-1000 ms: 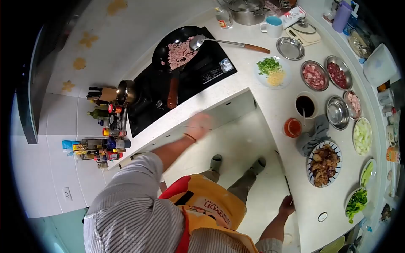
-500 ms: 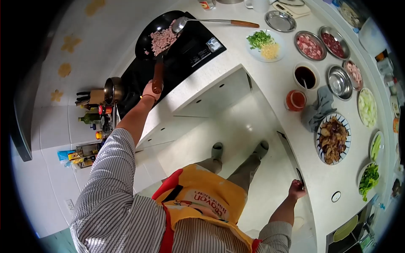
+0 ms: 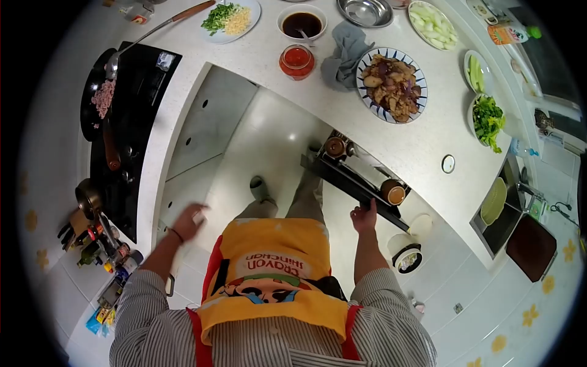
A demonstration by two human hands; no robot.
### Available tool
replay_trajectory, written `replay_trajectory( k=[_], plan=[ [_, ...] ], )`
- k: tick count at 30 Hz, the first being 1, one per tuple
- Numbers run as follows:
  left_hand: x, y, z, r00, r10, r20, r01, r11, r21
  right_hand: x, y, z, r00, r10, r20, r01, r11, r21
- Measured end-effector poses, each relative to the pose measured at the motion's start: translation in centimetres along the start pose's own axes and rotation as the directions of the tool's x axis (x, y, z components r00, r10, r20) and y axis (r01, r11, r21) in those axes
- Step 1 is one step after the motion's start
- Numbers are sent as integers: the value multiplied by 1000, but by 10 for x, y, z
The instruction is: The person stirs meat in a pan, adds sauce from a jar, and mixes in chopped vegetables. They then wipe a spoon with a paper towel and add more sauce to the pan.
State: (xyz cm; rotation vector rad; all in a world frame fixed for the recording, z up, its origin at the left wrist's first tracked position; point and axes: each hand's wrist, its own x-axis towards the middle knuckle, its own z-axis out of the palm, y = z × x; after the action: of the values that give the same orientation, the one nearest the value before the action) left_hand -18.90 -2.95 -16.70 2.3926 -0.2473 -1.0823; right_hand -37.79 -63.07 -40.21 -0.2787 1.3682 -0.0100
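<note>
My right hand [image 3: 365, 216] is at the front edge of a pulled-out dark drawer [image 3: 348, 183], its fingers bent against the front. Brown-lidded jars [image 3: 393, 192] stand inside the drawer. My left hand [image 3: 191, 221] hangs in the air beside the left cabinets, slightly blurred, holding nothing, with its fingers loosely apart. Beyond it, the black wok [image 3: 92, 125] sits on the cooktop [image 3: 134, 98] with pink minced meat [image 3: 103, 99] inside. The wok's brown handle [image 3: 110, 150] points toward me. A ladle [image 3: 150, 33] rests with its bowl in the wok.
On the counter stand a plate of chopped greens and garlic [image 3: 247, 12], a bowl of dark sauce [image 3: 301, 25], a red jar [image 3: 297, 62], a grey cloth [image 3: 345, 58] and a plate of cooked food [image 3: 392, 85]. A sink [image 3: 501, 229] lies right; a bin [image 3: 405, 254] stands below.
My left hand has let go of the wok handle and moved back off the cooktop. My right hand has pulled the drawer open. The view has swung right.
</note>
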Motion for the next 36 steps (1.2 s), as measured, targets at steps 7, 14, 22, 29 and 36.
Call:
replay_trajectory(
  k=[7,14,22,29,36],
  plan=[
    [-110,-30,88,939,-2,343,19,999,-48,-57,-9,8,917,395,-57,-370,788,-492],
    [-153,-107,130,818,-463,342,505,862,-41,44,5,154,827,-88,556,462,-459,-759],
    [-211,-136,171,769,-596,231,633,661,-403,196,41,224,808,-528,263,17,-425,-905],
    [-289,-166,208,668,-639,382,744,550,-380,180,45,232,704,-614,357,73,-438,-896],
    [-296,-171,220,658,-643,392,740,454,-497,181,49,222,653,-692,309,92,-332,-939]
  ],
)
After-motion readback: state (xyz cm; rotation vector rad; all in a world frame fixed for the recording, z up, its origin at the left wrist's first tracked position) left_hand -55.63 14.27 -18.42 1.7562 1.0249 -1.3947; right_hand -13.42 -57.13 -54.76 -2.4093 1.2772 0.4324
